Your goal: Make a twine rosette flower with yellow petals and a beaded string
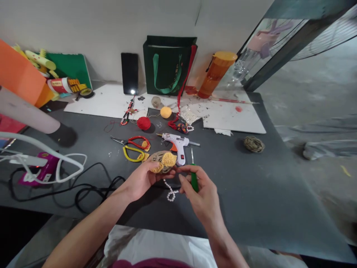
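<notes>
In the head view, my left hand is closed around a brown ball of wound cord with yellow crocheted pieces on its upper side. My right hand grips a crochet hook by its green handle, the metal tip pointing away from me. Its thumb and index finger are close to the ball's right side. A string of white beads hangs in a small loop between the hands; which fingers hold it, if any, I cannot tell. Just beyond the hands lies a white glue gun.
Scissors with red and yellow handles lie left of the glue gun. Behind are a red yarn ball, a yellow ball, a dark green bag and an orange bottle. Another cord ball sits right; black cables run left.
</notes>
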Action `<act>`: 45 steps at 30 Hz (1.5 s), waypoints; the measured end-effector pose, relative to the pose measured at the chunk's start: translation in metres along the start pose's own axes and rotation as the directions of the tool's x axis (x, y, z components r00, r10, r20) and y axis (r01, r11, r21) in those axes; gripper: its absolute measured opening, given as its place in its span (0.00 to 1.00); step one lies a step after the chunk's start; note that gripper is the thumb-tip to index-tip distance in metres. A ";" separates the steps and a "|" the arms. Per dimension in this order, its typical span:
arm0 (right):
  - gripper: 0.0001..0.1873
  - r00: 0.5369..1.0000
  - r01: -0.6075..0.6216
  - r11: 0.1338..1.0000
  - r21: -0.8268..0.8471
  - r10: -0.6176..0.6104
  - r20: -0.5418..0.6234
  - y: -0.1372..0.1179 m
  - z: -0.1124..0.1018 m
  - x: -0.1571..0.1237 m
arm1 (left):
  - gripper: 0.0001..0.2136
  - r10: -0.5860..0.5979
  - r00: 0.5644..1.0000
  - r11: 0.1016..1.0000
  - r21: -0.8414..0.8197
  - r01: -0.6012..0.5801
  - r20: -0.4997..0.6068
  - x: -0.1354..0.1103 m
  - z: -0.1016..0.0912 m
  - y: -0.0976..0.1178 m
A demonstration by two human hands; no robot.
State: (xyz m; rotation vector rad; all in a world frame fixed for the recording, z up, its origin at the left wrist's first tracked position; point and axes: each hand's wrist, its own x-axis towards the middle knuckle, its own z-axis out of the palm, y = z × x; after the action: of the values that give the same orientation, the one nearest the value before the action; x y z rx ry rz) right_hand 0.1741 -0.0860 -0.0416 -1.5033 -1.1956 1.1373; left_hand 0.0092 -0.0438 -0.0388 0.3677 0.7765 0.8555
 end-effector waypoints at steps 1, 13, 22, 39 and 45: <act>0.10 1.000 0.008 0.998 -0.055 -0.008 -0.003 -0.001 0.004 0.003 | 0.16 0.015 1.000 1.000 0.006 -0.015 0.011 0.000 0.000 -0.001; 0.15 0.971 -0.022 0.999 -0.024 0.027 0.236 -0.005 -0.001 0.025 | 0.19 0.010 0.996 0.970 0.240 -0.032 0.093 0.000 -0.013 -0.008; 0.09 0.936 0.148 0.965 -0.214 -0.067 0.347 -0.018 -0.015 0.037 | 0.18 0.055 0.998 0.922 0.383 -0.063 0.031 0.000 -0.012 -0.003; 0.19 0.971 -0.035 0.999 -0.018 0.038 0.236 0.001 0.009 0.021 | 0.17 0.063 0.995 0.992 0.116 -0.053 -0.076 -0.003 -0.009 0.001; 0.13 0.972 0.061 0.988 -0.139 -0.027 0.231 0.003 0.006 0.022 | 0.20 0.115 0.983 0.988 0.121 -0.098 -0.143 -0.001 -0.010 0.002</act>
State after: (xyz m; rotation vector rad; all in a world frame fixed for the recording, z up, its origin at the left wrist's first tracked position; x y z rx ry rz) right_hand 0.1711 -0.0646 -0.0486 -1.4742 -1.4899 1.2415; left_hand 0.0005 -0.0438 -0.0434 0.4529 0.9546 0.9496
